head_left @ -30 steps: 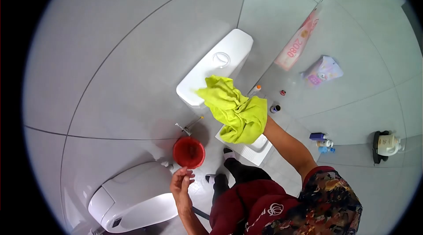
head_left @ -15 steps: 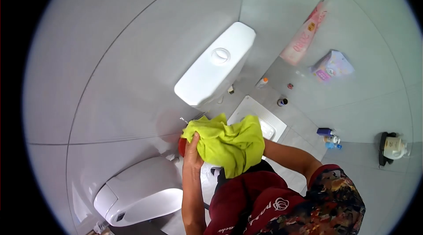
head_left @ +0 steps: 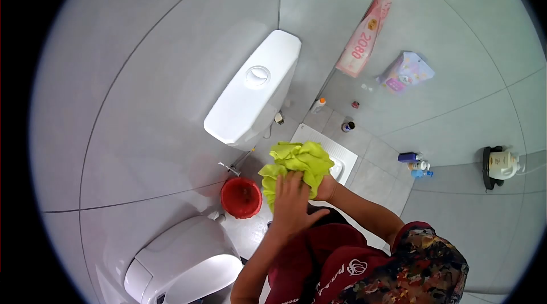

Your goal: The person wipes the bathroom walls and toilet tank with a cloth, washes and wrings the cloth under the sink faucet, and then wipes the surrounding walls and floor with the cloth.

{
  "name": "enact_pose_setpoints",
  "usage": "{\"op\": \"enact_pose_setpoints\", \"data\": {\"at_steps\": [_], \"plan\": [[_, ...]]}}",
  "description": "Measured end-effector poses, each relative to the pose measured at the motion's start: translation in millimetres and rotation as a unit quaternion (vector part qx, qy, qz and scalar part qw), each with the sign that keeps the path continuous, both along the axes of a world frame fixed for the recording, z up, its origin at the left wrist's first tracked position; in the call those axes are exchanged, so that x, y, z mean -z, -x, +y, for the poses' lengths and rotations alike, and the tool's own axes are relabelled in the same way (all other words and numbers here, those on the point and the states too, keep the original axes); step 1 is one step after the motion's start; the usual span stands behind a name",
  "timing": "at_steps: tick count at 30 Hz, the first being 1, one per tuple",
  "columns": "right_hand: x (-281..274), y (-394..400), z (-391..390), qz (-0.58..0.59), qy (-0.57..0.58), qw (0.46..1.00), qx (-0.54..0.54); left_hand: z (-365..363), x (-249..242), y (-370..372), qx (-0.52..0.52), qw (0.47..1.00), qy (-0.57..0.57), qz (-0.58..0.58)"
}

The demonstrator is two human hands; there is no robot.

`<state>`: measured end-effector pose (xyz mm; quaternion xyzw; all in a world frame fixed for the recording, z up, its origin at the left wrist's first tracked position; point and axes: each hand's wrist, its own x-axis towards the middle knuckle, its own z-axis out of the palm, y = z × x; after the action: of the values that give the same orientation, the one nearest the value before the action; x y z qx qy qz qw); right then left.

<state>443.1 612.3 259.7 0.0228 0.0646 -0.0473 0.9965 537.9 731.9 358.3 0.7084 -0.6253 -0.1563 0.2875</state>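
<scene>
A lime-green cloth [head_left: 302, 158] is bunched up in front of my body. My right hand [head_left: 326, 188] supports it from the lower right, with most of its fingers hidden behind the folds. My left hand [head_left: 292, 204] lies over the near side of the cloth, fingers stretched out and thumb held away from them. Below and to the left of the cloth, a red bucket [head_left: 241, 197] stands on the floor by the wall.
A white cistern [head_left: 253, 87] is on the wall above a squat toilet [head_left: 347, 161]. At lower left is a white toilet [head_left: 188, 258]. Small bottles [head_left: 348, 126] stand on the floor; a pump bottle [head_left: 503, 165] sits in a black wall holder [head_left: 490, 176].
The cloth has been gathered into a smaller bundle. My left hand has gone from gripping its left edge to lying over its near side. The red bucket is now uncovered.
</scene>
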Motion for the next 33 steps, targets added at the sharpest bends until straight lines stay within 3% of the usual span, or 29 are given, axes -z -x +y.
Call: {"op": "enact_pose_setpoints", "data": {"at_steps": [1,2,3,5,6,7,8,9,10,11,13,15,18,22,25,27,28,29,31,33], "plan": [[5.2,0.3,-1.1,0.003,0.007,1.000,0.026,0.9,-1.3,-1.4,0.014,1.000,0.003,0.026],[4.1,5.2,-4.4,0.081,-0.016,0.996,0.015,0.6,-4.0,-3.2,0.029,0.998,0.008,0.051],[1.7,3.2,-8.6,0.064,0.023,0.998,0.009,0.4,-7.4,-3.0,0.043,0.996,0.011,0.079],[-1.7,-1.9,-20.5,0.034,0.097,0.995,-0.006,11.3,-17.2,-9.8,-0.041,0.982,0.080,0.168],[-1.9,-8.6,-38.4,0.036,0.070,0.997,-0.011,19.9,-21.9,-10.6,-0.095,0.972,0.112,0.181],[-30.4,-25.2,-52.7,0.096,0.155,0.983,0.037,29.4,-28.1,-13.7,-0.151,0.959,0.142,0.191],[-43.6,-41.6,-80.7,0.094,0.268,0.958,0.042,38.1,-38.3,-17.9,-0.199,0.939,0.130,0.248],[-71.1,-59.9,-102.3,0.078,0.391,0.911,0.107,49.1,-29.5,-25.0,-0.230,0.936,0.138,0.229],[-77.2,-72.4,-133.6,0.149,0.388,0.900,0.135,61.6,-19.4,-29.8,-0.262,0.920,0.125,0.264],[-103.3,-96.4,-151.9,0.150,0.546,0.806,0.172,75.3,-8.8,-32.5,-0.294,0.901,0.114,0.299],[-102.7,-145.4,-203.4,0.207,0.694,0.659,0.204,103.2,12.4,-33.0,-0.351,0.874,0.099,0.323],[-61.1,-208.2,-250.6,0.335,0.870,0.325,0.160,123.8,19.9,-25.2,-0.430,0.823,0.080,0.362],[-80.7,-249.4,-196.8,0.482,0.862,0.138,0.074,148.3,32.9,-14.0,-0.500,0.775,0.062,0.381],[-82.5,-247.3,-152.7,0.468,0.876,0.113,0.025,158.8,50.7,-2.8,-0.521,0.736,0.081,0.424],[-78.1,-236.5,-91.4,0.396,0.907,0.107,0.093,148.9,49.9,-5.2,-0.494,0.738,0.069,0.455],[-65.5,-228.8,-52.7,0.334,0.925,0.061,0.170,140.8,48.1,-12.0,-0.475,0.757,0.061,0.445],[-55.7,-225.2,-33.0,0.308,0.930,0.067,0.189,136.9,47.0,-15.1,-0.463,0.767,0.054,0.440],[-55.2,-219.2,-14.6,0.264,0.935,0.109,0.208,132.9,45.4,-19.6,-0.452,0.776,0.056,0.436],[-57.1,-208.0,10.6,0.186,0.948,0.115,0.232,123.7,41.9,-29.5,-0.427,0.793,0.061,0.431],[-54.1,-195.9,15.2,0.128,0.964,0.068,0.224,117.2,40.4,-37.5,-0.410,0.802,0.069,0.428]]}}
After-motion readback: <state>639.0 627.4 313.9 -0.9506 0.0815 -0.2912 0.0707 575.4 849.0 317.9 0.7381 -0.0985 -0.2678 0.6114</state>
